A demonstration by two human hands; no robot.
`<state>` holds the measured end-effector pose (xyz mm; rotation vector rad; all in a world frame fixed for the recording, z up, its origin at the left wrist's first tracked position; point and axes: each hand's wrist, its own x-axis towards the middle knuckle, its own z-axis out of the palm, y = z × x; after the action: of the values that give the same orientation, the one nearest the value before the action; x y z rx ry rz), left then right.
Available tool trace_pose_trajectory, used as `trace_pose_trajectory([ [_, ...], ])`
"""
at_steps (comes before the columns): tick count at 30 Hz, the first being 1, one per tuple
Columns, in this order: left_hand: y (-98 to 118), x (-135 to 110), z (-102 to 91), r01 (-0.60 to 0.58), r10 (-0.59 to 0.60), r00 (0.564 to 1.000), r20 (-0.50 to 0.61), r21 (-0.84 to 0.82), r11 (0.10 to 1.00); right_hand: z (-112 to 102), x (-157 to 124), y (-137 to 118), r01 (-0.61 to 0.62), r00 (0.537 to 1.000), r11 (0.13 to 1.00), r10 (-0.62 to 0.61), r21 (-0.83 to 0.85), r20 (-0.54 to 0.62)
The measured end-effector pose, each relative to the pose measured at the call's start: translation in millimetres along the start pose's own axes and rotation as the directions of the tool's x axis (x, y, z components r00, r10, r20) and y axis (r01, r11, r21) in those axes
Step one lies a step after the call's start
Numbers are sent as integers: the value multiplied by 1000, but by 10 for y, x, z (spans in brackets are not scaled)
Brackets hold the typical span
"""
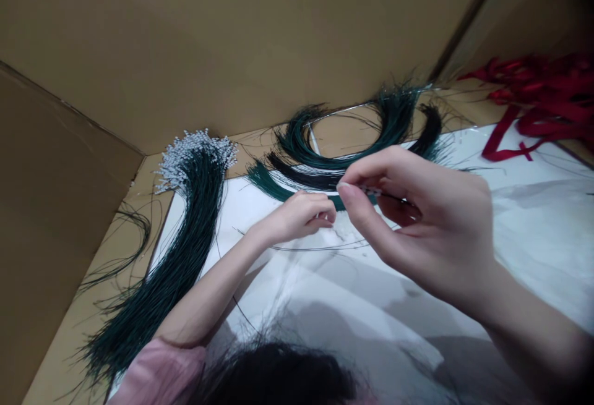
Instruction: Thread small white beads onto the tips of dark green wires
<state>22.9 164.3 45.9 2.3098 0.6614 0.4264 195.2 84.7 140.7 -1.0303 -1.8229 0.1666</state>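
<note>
My right hand (417, 225) is closed in a pinch, close to the camera. Small whitish beads (371, 191) on a dark wire stem show between its thumb and fingers. Farther off, my left hand (304, 216) has its fingers curled in; what they hold, if anything, is hidden. Thin dark wires (320, 248) lie just below it on the white surface (278, 281). To the left lies a thick bundle of dark green wire stems (185, 244) with a head of whitish beads (185, 151). Behind both hands are curved bundles of green wire (334, 161) and black wire (301, 175).
Tall cardboard walls (232, 40) stand at the back and left. Red ribbon (542, 102) is heaped at the far right. Loose wires (139, 238) lie along the left edge, and clear plastic (547, 232) covers the right side. Dark hair (278, 374) blocks the bottom middle.
</note>
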Motion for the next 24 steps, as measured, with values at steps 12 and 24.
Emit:
trace_pose_trajectory([
  [12, 379, -202, -550, -304, 85, 881, -466, -419, 855, 18, 8, -25, 4, 999, 996, -8, 85, 50],
  [24, 555, -219, -550, -402, 184, 814, -551, -307, 863, 36, -16, -9, 21, 992, 994, -34, 106, 119],
])
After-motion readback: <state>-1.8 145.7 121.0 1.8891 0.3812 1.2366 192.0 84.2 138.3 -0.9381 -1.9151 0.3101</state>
